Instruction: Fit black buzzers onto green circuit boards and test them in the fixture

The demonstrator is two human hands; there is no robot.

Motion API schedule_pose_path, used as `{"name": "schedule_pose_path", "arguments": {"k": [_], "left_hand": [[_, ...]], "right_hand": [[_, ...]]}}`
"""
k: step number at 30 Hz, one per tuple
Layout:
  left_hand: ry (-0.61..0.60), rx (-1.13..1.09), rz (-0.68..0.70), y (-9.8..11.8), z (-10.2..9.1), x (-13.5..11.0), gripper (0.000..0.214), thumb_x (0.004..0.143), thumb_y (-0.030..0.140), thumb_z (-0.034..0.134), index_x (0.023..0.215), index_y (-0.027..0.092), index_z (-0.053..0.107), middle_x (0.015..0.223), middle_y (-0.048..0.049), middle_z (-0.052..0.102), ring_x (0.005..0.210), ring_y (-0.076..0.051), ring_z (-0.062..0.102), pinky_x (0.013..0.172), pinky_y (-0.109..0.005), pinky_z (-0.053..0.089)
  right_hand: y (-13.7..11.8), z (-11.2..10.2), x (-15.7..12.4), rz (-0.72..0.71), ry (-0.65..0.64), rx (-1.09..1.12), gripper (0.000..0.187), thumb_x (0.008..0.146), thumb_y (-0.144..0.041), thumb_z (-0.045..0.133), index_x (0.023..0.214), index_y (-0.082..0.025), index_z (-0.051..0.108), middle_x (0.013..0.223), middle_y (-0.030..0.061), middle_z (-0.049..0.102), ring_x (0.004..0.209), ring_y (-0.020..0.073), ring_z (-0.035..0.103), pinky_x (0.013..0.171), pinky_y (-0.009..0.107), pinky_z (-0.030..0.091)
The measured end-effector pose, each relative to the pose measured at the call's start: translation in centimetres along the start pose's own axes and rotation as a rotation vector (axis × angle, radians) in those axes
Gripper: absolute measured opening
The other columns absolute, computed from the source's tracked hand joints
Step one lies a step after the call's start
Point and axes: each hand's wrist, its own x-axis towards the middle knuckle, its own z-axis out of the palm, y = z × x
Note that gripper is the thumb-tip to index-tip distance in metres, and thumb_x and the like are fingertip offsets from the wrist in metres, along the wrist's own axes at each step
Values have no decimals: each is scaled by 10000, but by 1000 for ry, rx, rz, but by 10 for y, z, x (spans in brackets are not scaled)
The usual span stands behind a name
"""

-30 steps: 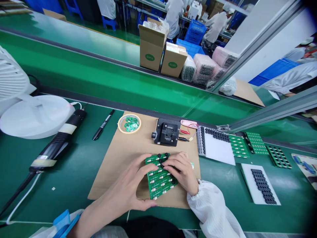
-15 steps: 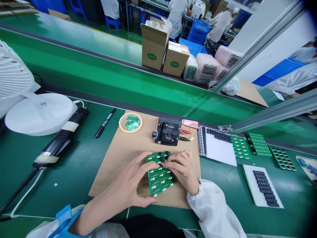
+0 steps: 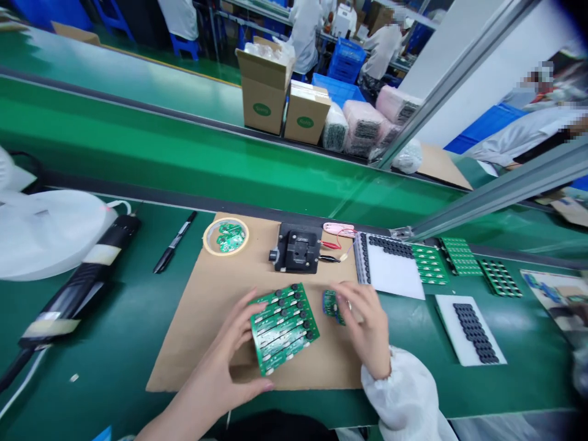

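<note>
Your left hand (image 3: 225, 349) is open, fingers spread, tips on the left edge of one green rectangular circuit-board panel (image 3: 285, 324), which carries roughly a dozen round black parts and lies tilted across the middle of the sheet. Your right hand (image 3: 362, 324) is closed, pinching one small green circuit board (image 3: 331, 306) between fingers and thumb, just right of the panel and apart from it; the two hands are apart.

Under both: one brown cardboard sheet (image 3: 193, 361) on the green table (image 3: 114, 367).

On the sheet, count:
- one black metal test fixture (image 3: 298, 248), with one red and one black clip lead
- one round tape ring (image 3: 205, 236) holding several small green boards; exact number too small to tell

Left of the sheet: one black marker pen (image 3: 174, 242).

To the right, on the table: two white foam sheets (image 3: 468, 327) bearing rows of round black parts, and three green board panels (image 3: 460, 256), the rightmost densely set with black parts.
</note>
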Motion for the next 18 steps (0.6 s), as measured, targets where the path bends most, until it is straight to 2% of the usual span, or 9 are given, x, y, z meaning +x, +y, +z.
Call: {"name": "schedule_pose_path", "arguments": {"k": [2,4,5,7,9,12,14,18], "left_hand": [[91,-133,-140,-4,0,0,800,693,349,811,1371,310,388,1516,-155,383,1113,-327,645,880,-419,602],[184,-194,-281,-4,-2,4,689,741,465,754,1326,281,440,1370,-131,564,1037,-300,683,839,-385,616],[218,-210,-336,-2,-3,7,624,760,501,726,1286,272,482,1303,-109,622,1028,-294,689,821,-368,620],[256,-226,-400,2,-6,14,538,756,547,712,1183,252,571,1209,-80,685,1042,-292,683,805,-339,617],[253,-249,-441,8,-8,19,499,713,570,740,1061,226,642,1103,-68,728,1035,-291,682,802,-317,607],[195,-322,-541,14,-10,22,441,661,561,786,893,200,683,903,-43,748,929,-271,702,766,-306,606],[147,-374,-582,17,-9,21,395,673,546,784,809,193,669,818,-21,729,852,-245,706,745,-306,604],[-19,-374,-564,18,-7,19,389,747,558,719,743,188,602,647,16,672,612,-168,674,635,-261,571]], "right_hand": [[29,-21,14,145,181,-118,255,965,-302,489,1144,-251,664,953,64,683,830,214,595,757,365,471],[61,-42,29,299,312,-289,339,953,-437,479,1044,-186,688,790,54,667,659,192,565,649,334,458],[75,-51,36,348,337,-365,405,951,-486,453,981,-166,699,726,49,653,597,181,544,612,323,443],[98,-62,47,380,327,-460,494,950,-540,409,865,-157,709,680,49,648,544,168,528,588,314,423],[110,-62,55,356,280,-498,509,948,-549,404,827,-165,715,717,62,666,566,169,544,597,308,413],[111,-51,61,322,219,-559,454,959,-504,412,880,-183,723,805,72,675,632,175,564,575,290,367],[109,-47,62,303,182,-589,406,968,-453,417,900,-195,723,848,73,674,662,174,572,550,282,325],[112,-57,65,262,103,-600,349,949,-427,458,872,-200,713,859,65,673,658,168,575,526,280,296]]}}
